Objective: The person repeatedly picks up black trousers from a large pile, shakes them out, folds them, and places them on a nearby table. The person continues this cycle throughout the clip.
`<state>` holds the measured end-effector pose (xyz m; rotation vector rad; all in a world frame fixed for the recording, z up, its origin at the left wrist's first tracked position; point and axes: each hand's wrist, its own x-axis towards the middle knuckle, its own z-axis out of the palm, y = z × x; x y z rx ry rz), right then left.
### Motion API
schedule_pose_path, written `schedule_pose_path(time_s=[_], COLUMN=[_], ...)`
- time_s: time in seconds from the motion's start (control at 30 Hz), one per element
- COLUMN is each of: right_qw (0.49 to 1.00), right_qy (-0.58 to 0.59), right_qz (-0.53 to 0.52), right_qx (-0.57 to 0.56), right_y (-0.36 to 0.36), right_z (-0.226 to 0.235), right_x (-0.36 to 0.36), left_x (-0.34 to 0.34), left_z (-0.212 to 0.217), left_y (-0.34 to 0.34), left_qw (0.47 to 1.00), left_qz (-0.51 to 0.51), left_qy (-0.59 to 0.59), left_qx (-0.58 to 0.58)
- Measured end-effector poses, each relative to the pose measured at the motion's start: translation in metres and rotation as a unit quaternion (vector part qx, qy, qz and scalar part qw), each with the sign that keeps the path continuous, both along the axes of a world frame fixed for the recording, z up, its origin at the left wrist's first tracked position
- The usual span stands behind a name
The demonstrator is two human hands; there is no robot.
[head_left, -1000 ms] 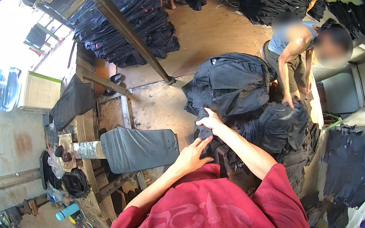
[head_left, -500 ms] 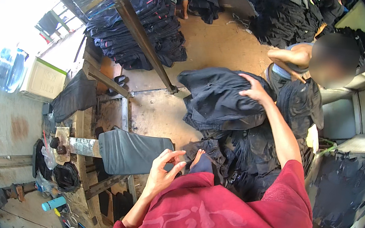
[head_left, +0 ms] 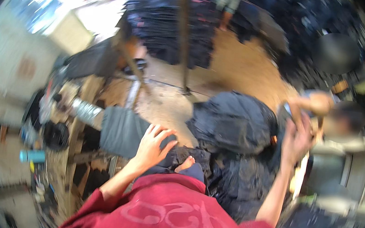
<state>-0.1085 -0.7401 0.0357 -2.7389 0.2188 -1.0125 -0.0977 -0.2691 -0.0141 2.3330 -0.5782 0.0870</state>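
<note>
The left hand (head_left: 152, 147) lies palm down, fingers spread and open, on a dark folded garment (head_left: 177, 157) that sits at the near edge of the grey padded bench (head_left: 123, 129); it presses on the cloth rather than gripping it; the tip of a bare foot (head_left: 185, 163) shows just right of that hand, against the same garment. The right hand (head_left: 296, 140) is raised to the right of the big heap, fingers loosely open, touching or nearly touching the heap's right edge; blur keeps me from telling whether it holds any cloth. One large heap of dark garments (head_left: 233, 127) rises between the two hands, right of the bench; more dark cloth (head_left: 237, 186) spills below it toward the red shirt (head_left: 178, 219). Beyond the heap, one second person (head_left: 330, 115) crouches at its far right side, an arm stretched near the right hand. Behind the bench, one slanting wooden post (head_left: 184, 36) stands before one tall stack of folded dark garments (head_left: 175, 25); a third person's legs (head_left: 224, 4) show past it. Half a second ago the right hand rested flat on top of the heap; now it has swung off to the heap's right; the left hand, then lifted with curled fingers, has come down flat on the garment.
</note>
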Motion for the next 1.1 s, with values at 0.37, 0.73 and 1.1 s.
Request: schedule_pose_path(time_s=[0.37, 0.73, 1.1], right_qw=[0.779, 0.740, 0.599], right_qy=[-0.467, -0.450, -0.388], right_qz=[0.346, 0.394, 0.510], right_qx=[0.235, 0.309, 0.480], right_y=[0.273, 0.411, 0.458], right_z=[0.167, 0.207, 0.225], right_x=[-0.069, -0.069, -0.084], left_x=[0.019, 0.022, 0.025], left_z=[-0.147, -0.150, -0.152], left_y=[0.104, 0.110, 0.113], left_qw=[0.985, 0.987, 0.991], left_qz=[0.069, 0.083, 0.058], left_qy=[-0.086, -0.086, -0.074], left_qx=[0.136, 0.105, 0.097])
